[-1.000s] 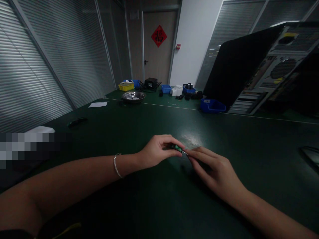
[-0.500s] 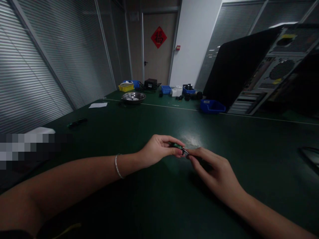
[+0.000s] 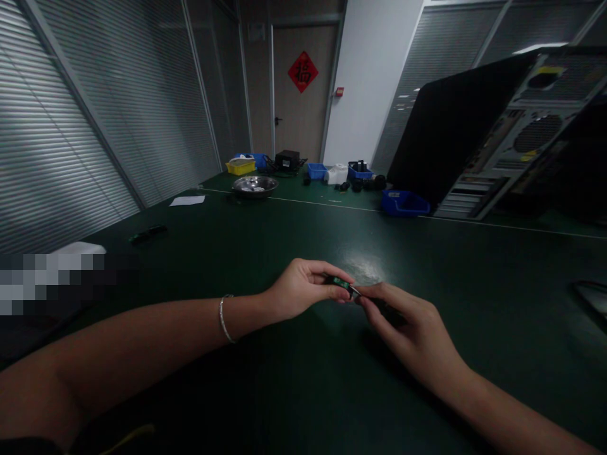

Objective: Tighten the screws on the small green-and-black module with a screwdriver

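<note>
Between the thumb and fingers of my left hand (image 3: pixel 306 287) is a small green circuit board (image 3: pixel 340 282) with dark parts on it. My right hand (image 3: pixel 410 322) pinches a small metallic piece (image 3: pixel 354 292) at the board's right end. That piece touches or joins the board; which of the two I cannot tell. The fingertips of both hands almost meet, just above the dark green tabletop (image 3: pixel 294 385). Fingers hide much of the board and most of the piece.
Dark green parts (image 3: pixel 148 234) and a white paper (image 3: pixel 187 200) lie to the left. Farther back stand a metal bowl (image 3: pixel 255 186), a yellow bin (image 3: pixel 241 167) and a blue bin (image 3: pixel 405 203). A computer case (image 3: pixel 493 139) leans at the right, near a black cable (image 3: pixel 590 294).
The board has tilted slightly, and more of its green face shows between my left fingers. Both hands keep nearly the same place.
</note>
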Action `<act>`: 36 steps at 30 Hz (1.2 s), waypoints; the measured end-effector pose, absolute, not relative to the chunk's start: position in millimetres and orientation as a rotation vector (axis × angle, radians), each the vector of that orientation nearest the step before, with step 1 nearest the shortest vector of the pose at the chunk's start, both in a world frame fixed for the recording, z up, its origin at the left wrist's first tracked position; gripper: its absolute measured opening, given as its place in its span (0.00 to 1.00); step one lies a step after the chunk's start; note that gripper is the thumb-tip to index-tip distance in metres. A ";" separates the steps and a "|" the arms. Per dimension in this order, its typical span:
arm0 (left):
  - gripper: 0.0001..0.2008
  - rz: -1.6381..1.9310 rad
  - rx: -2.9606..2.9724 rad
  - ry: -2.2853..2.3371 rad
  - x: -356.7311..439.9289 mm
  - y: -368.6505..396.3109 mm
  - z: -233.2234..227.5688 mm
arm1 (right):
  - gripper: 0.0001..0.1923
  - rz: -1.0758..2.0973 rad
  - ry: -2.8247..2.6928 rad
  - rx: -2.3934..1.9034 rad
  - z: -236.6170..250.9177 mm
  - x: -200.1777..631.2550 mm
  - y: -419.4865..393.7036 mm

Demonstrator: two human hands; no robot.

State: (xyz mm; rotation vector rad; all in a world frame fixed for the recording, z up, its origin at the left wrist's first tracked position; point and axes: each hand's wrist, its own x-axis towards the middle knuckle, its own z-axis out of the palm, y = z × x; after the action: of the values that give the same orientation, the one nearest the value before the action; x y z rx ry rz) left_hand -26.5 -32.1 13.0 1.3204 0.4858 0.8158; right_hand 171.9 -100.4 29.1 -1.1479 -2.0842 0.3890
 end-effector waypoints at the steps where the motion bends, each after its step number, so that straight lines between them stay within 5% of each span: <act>1: 0.13 0.811 1.317 0.482 -26.2 -32.0 12.8 | 0.10 0.389 -2.081 -1.151 29.0 171.8 -100.3; 12: 0.16 0.702 1.555 0.524 -31.5 -23.0 9.8 | 0.10 0.369 -2.057 -1.201 28.7 176.5 -98.4; 20: 0.09 0.436 2.440 0.550 -40.7 -30.3 27.4 | 0.10 0.383 -2.069 -1.227 26.2 179.9 -97.5; 31: 0.09 0.621 2.526 0.621 -37.8 -31.9 26.8 | 0.11 0.487 -2.241 -1.286 29.1 183.5 -92.2; 36: 0.22 0.490 2.714 0.633 -42.1 -25.5 29.5 | 0.17 0.555 -2.391 -1.227 33.3 183.3 -92.9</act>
State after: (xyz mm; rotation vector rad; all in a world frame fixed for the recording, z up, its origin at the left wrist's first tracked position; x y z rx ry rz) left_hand -42.1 -25.5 29.5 2.7142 0.6331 0.4900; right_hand 183.3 -92.9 33.3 -1.2269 -2.3907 0.5550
